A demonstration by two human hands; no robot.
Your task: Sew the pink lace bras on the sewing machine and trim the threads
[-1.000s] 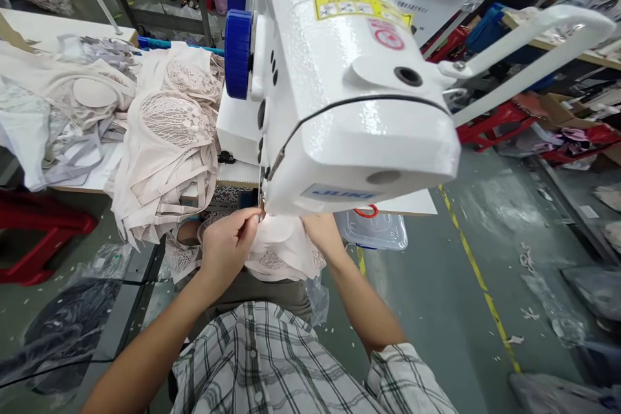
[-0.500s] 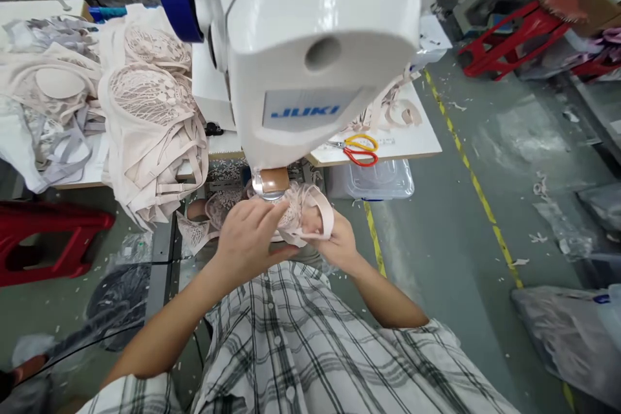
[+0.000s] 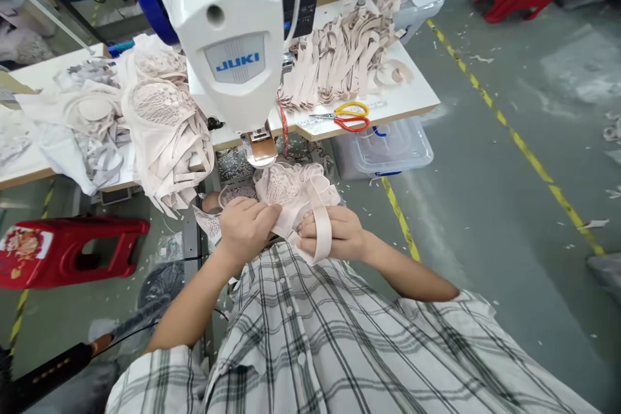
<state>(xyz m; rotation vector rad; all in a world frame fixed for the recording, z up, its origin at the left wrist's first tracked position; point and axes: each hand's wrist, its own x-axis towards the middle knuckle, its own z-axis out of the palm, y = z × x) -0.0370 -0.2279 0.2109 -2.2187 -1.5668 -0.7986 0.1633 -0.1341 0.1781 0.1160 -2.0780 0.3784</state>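
Between my hands, in front of the sewing machine (image 3: 237, 58), hangs a pale pink lace bra (image 3: 281, 184). My left hand (image 3: 247, 223) pinches its near edge between thumb and fingers. On the other side my right hand (image 3: 334, 233) is closed on the bra's band, and a loop of strap (image 3: 321, 220) runs across its fingers. The bra lies just below the machine's rounded metal and brown work arm end (image 3: 262, 150), apart from it. More lace cups (image 3: 208, 223) show beyond my left hand, partly hidden.
A heap of pink bras (image 3: 162, 123) hangs over the table edge at left. Cut strips (image 3: 334, 58) and yellow-red scissors (image 3: 347, 116) lie on the right tabletop, above a clear plastic box (image 3: 392, 149). A red stool (image 3: 72, 249) stands at lower left.
My view has shifted, showing more of the machine and table. The bra has come away from the work arm end, towards my body. My left hand has closed on its edge.
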